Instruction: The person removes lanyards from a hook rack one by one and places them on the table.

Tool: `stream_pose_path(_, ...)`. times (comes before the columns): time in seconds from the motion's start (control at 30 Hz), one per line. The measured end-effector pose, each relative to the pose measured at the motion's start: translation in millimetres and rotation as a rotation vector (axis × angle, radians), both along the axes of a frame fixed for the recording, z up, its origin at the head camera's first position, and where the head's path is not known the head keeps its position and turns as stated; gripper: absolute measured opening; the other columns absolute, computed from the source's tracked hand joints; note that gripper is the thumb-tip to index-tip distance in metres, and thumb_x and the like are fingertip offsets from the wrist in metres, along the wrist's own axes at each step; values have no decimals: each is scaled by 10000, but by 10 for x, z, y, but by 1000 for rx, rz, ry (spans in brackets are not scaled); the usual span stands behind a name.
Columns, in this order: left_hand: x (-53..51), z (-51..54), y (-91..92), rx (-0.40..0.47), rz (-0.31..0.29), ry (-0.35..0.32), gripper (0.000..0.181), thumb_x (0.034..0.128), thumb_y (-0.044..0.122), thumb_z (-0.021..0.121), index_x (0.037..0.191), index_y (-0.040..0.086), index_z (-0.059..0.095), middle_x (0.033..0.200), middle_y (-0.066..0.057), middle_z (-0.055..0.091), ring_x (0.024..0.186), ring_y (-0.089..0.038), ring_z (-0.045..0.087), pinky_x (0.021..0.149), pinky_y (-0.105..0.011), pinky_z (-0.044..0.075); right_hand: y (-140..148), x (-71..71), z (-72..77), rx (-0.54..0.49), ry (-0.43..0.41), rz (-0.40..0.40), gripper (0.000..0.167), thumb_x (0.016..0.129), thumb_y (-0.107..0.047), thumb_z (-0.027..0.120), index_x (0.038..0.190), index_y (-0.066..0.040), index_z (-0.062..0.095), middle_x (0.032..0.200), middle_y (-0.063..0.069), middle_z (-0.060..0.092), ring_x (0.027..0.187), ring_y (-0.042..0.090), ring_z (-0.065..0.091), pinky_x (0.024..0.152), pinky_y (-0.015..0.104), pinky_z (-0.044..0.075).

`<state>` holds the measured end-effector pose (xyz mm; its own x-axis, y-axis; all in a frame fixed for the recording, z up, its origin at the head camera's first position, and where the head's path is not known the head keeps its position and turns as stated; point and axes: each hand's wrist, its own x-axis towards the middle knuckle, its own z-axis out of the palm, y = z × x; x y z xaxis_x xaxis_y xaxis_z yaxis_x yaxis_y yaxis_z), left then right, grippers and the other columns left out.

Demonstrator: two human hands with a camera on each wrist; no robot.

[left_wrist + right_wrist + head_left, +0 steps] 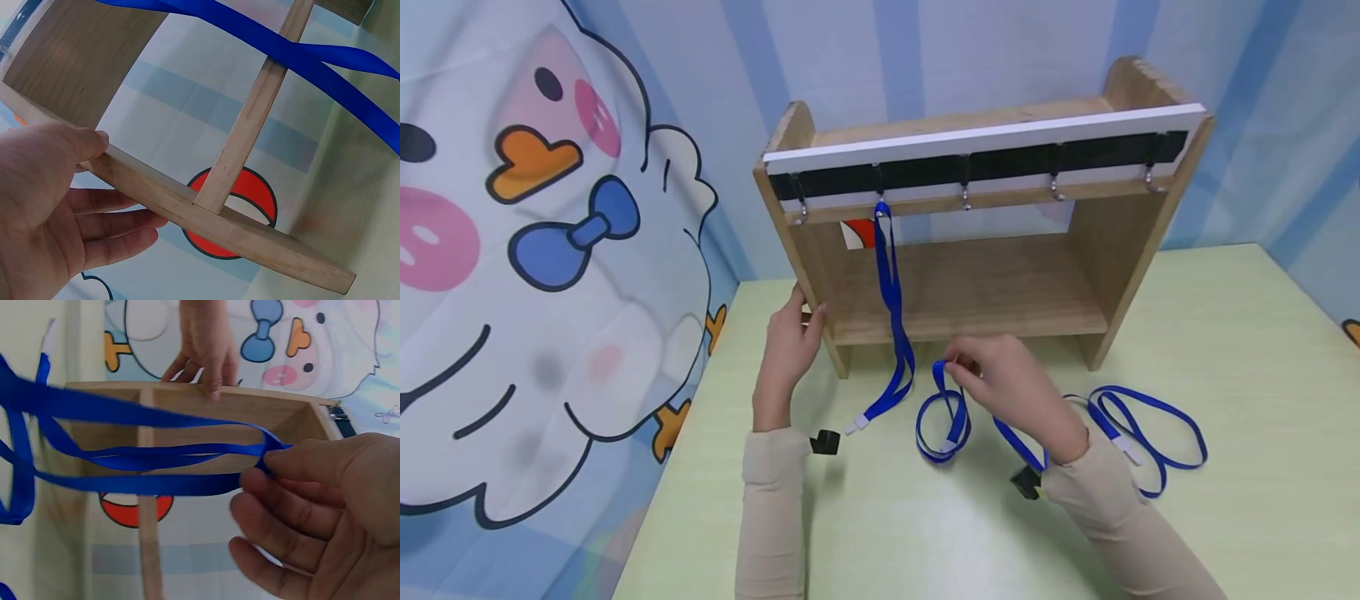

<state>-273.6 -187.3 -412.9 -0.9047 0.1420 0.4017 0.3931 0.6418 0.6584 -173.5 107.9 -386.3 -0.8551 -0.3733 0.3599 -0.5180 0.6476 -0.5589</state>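
My left hand [790, 337] holds the left side panel of a wooden rack [970, 287]; in the left wrist view the thumb [90, 142] lies on the panel's edge, with the other fingers on its outer side. A blue lanyard [891, 292] hangs from the second hook from the left, its white clip near the table. My right hand [1007, 383] pinches another blue lanyard [112, 412] between thumb and index finger, in front of the rack. The lower part of this lanyard lies looped by the table surface.
Several metal hooks [966, 196] line the black strip across the rack's top front. To the right, a looped blue lanyard [1187, 425] lies on the pale table [1262, 333]. Another blue strap [1018, 442] is partly hidden by my right wrist. A cartoon-printed cloth [685, 192] hangs behind.
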Motion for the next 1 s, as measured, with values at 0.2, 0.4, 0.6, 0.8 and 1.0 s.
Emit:
stream_pose_path(0.2, 11, 13, -5, 2, 4, -4, 459, 1066, 174, 524, 1483, 9, 422, 1365, -247, 579, 1029, -369, 690, 826, -464, 603, -55, -82, -137, 85, -72, -24, 69, 933, -40, 695, 968, -30, 754, 797, 13, 704, 605, 82, 559, 552, 254, 500)
stream_pose_path(0.4, 7, 17, 6, -4, 10, -10, 461, 1067, 180, 523, 1483, 10, 421, 1364, -239, 581, 1028, -363, 692, 823, -467, 603, -105, -126, -258, 125, -121, -30, 50, 923, -29, 702, 942, -25, 748, 795, 28, 707, 622, 86, 592, 531, 234, 496)
stream_pose_path(0.6, -4, 1, 12, 0, 8, -4, 463, 1067, 175, 523, 1490, 19, 413, 1369, -237, 578, 1033, -364, 689, 827, -463, 602, -109, -165, -355, 150, -130, -67, 46, 917, -14, 698, 920, -11, 745, 774, 38, 697, 598, 96, 573, 525, 249, 490)
stream_pose_path(0.8, -8, -12, 13, 1, -1, -6, 474, 1069, 177, 519, 1499, 19, 401, 1376, -235, 572, 1034, -363, 690, 820, -461, 604, -100, -192, -466, 143, -122, -98, 116, 895, 54, 646, 844, -8, 729, 695, 17, 638, 538, 97, 512, 494, 248, 448)
stream_pose_path(1.0, -17, 3, 9, 6, -1, -14, 478, 1069, 187, 517, 1499, 17, 396, 1381, -230, 569, 1036, -362, 688, 817, -459, 606, -92, -223, -503, 149, -122, -114, 130, 890, 59, 631, 840, -10, 729, 728, 36, 661, 558, 110, 539, 512, 267, 477)
